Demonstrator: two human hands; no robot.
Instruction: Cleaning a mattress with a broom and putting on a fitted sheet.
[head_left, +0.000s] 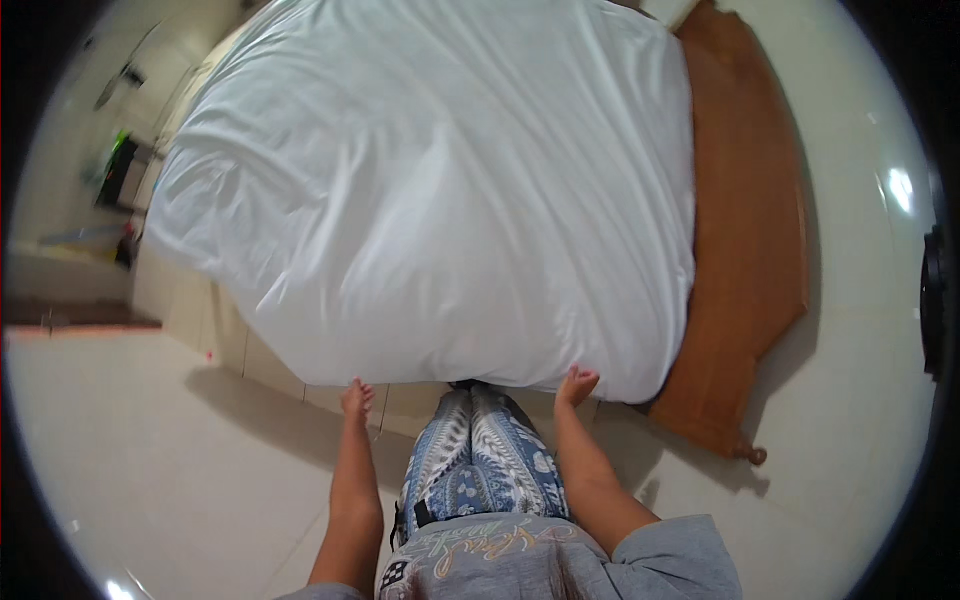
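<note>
A white fitted-looking sheet (450, 225) is spread over a mattress before me, with long creases and a bunched area at its left. At the near edge, my right hand (577, 385) has its fingers curled on the sheet, and folds fan out from it. Further left, my left hand (358, 399) is at the same edge with its fingers partly bent; whether it pinches the cloth cannot be made out. Between the hands my legs stand close against the bed's near side.
Along the bed's right side runs a brown wooden headboard or footboard (742, 225) with a small knob at its near corner. Pale floor tiles (187, 465) surround the bed. A dark box-like object (118, 172) is at the far left; a round black object (932, 304) is at the right rim.
</note>
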